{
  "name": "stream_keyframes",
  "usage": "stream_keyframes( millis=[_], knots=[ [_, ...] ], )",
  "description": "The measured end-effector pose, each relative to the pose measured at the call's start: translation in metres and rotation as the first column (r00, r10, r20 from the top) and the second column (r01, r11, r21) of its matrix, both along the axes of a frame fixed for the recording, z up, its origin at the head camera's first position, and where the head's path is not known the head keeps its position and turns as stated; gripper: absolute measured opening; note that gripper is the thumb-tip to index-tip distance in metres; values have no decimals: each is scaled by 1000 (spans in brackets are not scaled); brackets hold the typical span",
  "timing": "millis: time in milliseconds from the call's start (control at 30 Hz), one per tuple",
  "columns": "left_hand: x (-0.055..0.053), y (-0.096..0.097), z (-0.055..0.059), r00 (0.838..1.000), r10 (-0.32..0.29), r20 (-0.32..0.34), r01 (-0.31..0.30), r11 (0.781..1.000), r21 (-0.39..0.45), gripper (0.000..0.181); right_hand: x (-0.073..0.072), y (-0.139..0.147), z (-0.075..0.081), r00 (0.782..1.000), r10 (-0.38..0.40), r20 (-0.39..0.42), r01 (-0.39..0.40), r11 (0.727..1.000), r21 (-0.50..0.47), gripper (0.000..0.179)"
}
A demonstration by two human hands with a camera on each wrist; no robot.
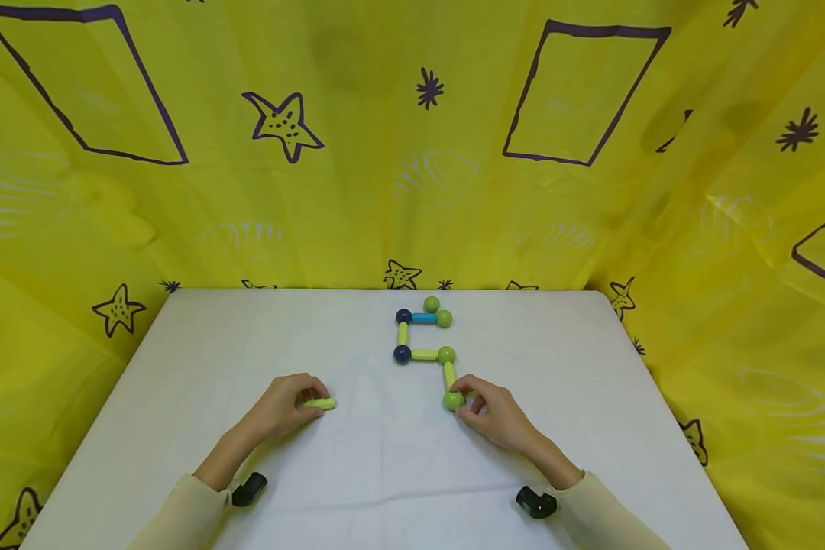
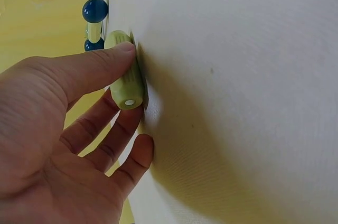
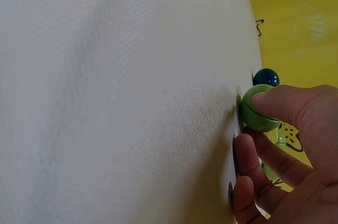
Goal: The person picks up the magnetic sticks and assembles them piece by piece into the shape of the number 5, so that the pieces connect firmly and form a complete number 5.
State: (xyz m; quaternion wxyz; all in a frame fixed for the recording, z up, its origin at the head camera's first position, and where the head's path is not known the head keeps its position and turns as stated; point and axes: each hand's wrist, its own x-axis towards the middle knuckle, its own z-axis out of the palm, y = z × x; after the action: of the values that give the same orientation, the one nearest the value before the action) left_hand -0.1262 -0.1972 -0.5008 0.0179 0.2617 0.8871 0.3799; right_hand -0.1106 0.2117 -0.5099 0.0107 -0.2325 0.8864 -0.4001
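My left hand (image 1: 282,409) pinches a yellow-green magnetic building rod (image 1: 321,403) on the white tabletop. The left wrist view shows the thumb across that rod, with a small silvery disc in its near end. Over to the right, my right hand (image 1: 498,416) grips a green ball (image 1: 452,401) between thumb and fingers. A yellow-green rod (image 1: 449,374) joins it to another green ball (image 1: 447,354). From there the chain runs through a rod (image 1: 425,355), a dark blue ball (image 1: 402,354), a rod (image 1: 402,334), a second dark blue ball (image 1: 403,316) and a blue rod (image 1: 424,318) to a green ball (image 1: 444,318).
One more green ball (image 1: 431,304) lies just behind the chain's far end; whether it touches is unclear. White cloth covers the table (image 1: 378,473). A yellow patterned curtain (image 1: 357,191) hangs behind it and along both sides.
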Motion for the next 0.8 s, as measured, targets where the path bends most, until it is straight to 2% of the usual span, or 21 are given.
stream_keyframes(
  millis=[467,800],
  knots=[
    [-3,3,1,1000,1,17,-1,999,-32,18,0,1,0,1000,-5,-8,5,1000,-1,34],
    [-12,22,7,999,-39,-3,39,999,-25,19,0,0,-1,1000,2,-23,-2,1000,-8,33]
  ],
)
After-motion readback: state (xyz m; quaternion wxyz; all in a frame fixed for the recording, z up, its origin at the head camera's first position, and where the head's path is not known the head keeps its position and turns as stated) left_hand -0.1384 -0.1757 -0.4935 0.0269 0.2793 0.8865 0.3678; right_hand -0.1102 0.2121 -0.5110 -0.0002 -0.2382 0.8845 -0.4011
